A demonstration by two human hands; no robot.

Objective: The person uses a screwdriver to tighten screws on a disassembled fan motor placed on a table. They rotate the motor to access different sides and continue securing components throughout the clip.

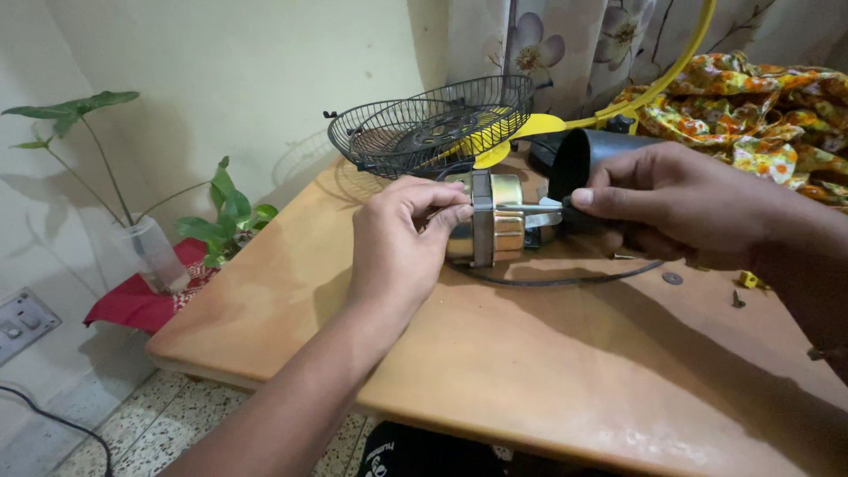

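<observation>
Metal fan motor lies on its side on the wooden counter, long axis left-right, shaft end pointing right. Left hand pinches motor's left end, fingers curled. Right hand grips a black-handled screwdriver, shaft horizontal, tip pointing left against motor. Black wire fan guard sits behind. Loose screws lie at right.

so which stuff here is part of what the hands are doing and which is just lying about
In hand:
left hand gripping the metal fan motor
right hand on the black motor cover
black cable

Lying about:
wire fan guard
loose screws
washer
potted plant
floral cloth
</observation>
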